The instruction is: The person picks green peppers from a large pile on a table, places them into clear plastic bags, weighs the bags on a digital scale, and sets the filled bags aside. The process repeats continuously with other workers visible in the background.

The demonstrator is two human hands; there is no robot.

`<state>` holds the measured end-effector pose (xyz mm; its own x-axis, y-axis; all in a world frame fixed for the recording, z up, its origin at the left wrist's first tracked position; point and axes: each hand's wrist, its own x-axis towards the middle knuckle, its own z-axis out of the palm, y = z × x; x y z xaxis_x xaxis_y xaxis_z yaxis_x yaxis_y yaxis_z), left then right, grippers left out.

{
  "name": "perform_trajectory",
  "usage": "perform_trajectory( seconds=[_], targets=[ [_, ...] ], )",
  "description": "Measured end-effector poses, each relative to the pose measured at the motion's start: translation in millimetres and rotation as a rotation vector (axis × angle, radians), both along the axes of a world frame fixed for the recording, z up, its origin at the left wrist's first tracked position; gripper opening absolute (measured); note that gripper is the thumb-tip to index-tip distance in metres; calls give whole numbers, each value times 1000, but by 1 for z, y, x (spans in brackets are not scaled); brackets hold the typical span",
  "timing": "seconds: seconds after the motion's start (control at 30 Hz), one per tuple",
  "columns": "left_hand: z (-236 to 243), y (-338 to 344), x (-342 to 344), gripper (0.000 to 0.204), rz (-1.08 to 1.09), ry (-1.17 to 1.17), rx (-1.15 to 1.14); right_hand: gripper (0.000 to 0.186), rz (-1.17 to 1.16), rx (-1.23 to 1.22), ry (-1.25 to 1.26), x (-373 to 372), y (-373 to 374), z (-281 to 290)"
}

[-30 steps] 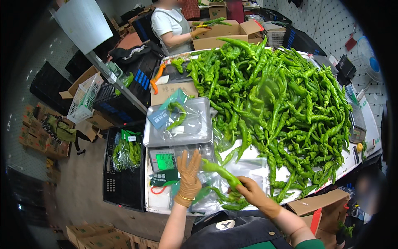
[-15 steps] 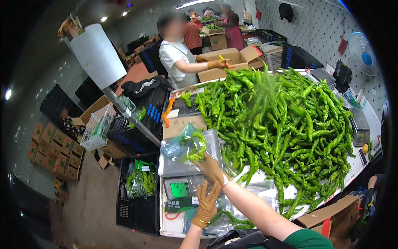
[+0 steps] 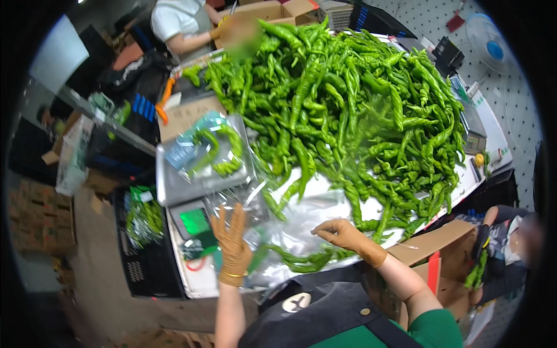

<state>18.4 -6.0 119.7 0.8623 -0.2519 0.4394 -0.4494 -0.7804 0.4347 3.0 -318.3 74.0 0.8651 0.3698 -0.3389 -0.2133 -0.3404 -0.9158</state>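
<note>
Both my hands wear tan gloves. My left hand (image 3: 233, 246) is open, fingers spread upward, over clear plastic beside the weighing scale's green-lit display (image 3: 194, 221). My right hand (image 3: 343, 236) hovers above clear plastic bags (image 3: 301, 217) with its fingers loosely stretched to the left, and nothing shows in it. On the scale's metal pan (image 3: 200, 191) lies a clear bag with a few curled green peppers (image 3: 231, 152) inside. A large heap of long green peppers (image 3: 348, 110) covers most of the table. Several loose peppers (image 3: 304, 261) lie nearest me.
A black crate (image 3: 139, 269) with bagged peppers (image 3: 144, 219) stands left of the table. An open cardboard box (image 3: 435, 249) is at the right near edge. A co-worker (image 3: 184, 26) stands across the table; another person (image 3: 505, 255) is at the right. A second scale (image 3: 474, 136) sits far right.
My right hand has left the bag on the scale and moved right and nearer. My left hand stays spread. The view has tilted downward and shifted to the right.
</note>
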Motion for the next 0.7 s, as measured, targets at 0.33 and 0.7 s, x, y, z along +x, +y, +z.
perform_trajectory(
  seconds=[0.33, 0.7],
  targets=[
    [13, 5, -2, 96, -13, -15, -6, 44, 624, -659, -533, -57, -11, -44],
    [13, 4, -3, 89, 41, -15, 14, 21, 754, -683, -526, -19, 21, -4]
  ],
)
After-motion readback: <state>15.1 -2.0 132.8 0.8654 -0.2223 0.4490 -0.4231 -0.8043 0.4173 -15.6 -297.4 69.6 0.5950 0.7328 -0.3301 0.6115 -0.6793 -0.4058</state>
